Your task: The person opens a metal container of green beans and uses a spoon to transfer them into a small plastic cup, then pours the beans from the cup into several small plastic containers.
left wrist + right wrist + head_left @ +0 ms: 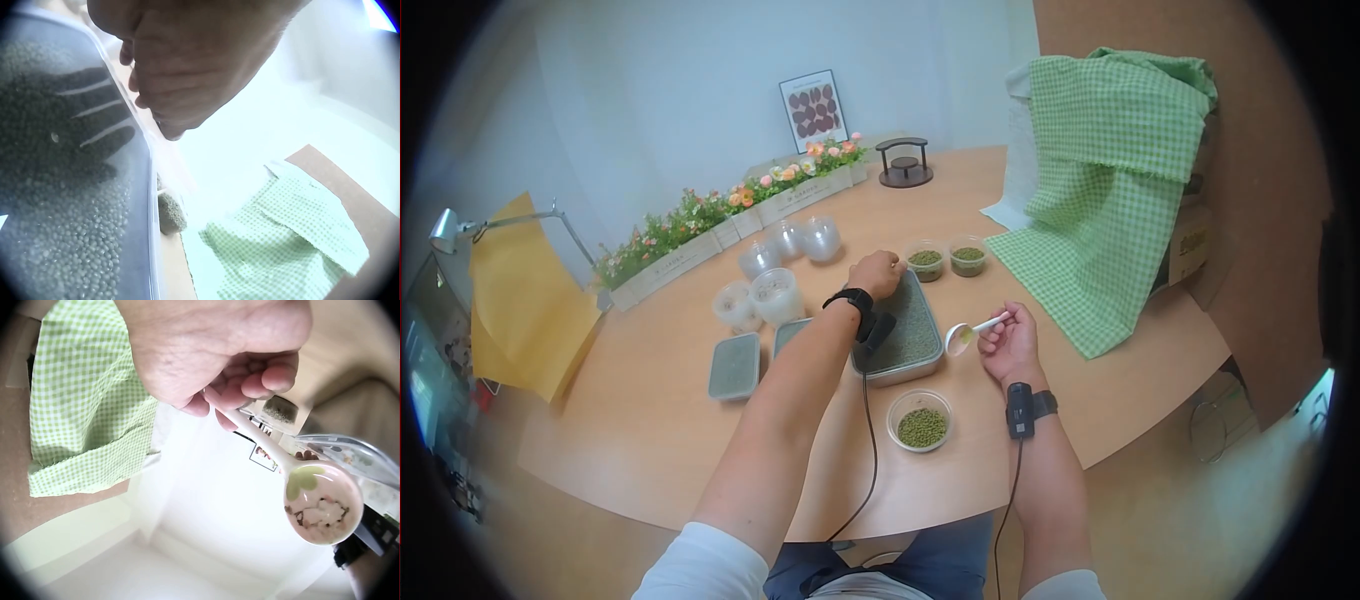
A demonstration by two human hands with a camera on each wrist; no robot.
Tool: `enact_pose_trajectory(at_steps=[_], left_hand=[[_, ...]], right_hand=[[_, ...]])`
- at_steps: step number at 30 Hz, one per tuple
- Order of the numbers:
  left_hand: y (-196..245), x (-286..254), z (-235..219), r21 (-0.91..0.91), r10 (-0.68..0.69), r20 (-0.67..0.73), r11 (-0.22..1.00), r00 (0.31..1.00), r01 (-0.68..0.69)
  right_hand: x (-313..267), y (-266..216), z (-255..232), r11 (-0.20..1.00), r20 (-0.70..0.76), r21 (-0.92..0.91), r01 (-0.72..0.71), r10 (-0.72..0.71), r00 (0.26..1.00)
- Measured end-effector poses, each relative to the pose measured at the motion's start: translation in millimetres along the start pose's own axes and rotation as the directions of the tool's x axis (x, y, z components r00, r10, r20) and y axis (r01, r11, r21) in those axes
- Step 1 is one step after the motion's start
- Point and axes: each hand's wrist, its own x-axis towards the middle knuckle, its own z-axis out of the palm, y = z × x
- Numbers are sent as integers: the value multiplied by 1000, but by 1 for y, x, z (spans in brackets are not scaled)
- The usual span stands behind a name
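wall [650, 90]: pale, white | table [650, 440]: round, light wood | desk lamp [460, 228]: left | framed picture [813, 108]: against wall

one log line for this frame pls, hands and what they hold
left hand: curled at far edge of bean tray | right hand: pinches spoon handle, bowl over tray edge | bean bowl: near tray

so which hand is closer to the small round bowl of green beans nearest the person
Right. The right hand, pinching a spoon, hovers just up and right of the bowl. The left hand is farther, curled at the far rim of the tray.
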Motion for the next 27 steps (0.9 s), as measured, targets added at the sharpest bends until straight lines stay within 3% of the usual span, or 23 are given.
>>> enact_pose_trajectory(at_steps=[7, 12, 19, 22, 27], left_hand=[[-6, 12, 14, -75, -82, 57, 993, 995, 87], [-28, 39, 25, -334, -79, 145, 935, 986, 124], [-34, 50, 30, -283, -109, 181, 946, 977, 158], [-37, 56, 35, -270, -80, 119, 957, 990, 110], [-13, 42, 15, -283, -128, 197, 942, 972, 181]], right_hand=[[-1, -2, 3, 999, -28, 31, -15, 16, 999], [-1, -2, 1, 999, -43, 45, -19, 20, 999], [1, -3, -1, 998, -54, 60, -17, 20, 998], [0, -3, 0, 998, -56, 66, -8, 12, 998], [0, -2, -1, 997, -57, 76, -2, 6, 998]])
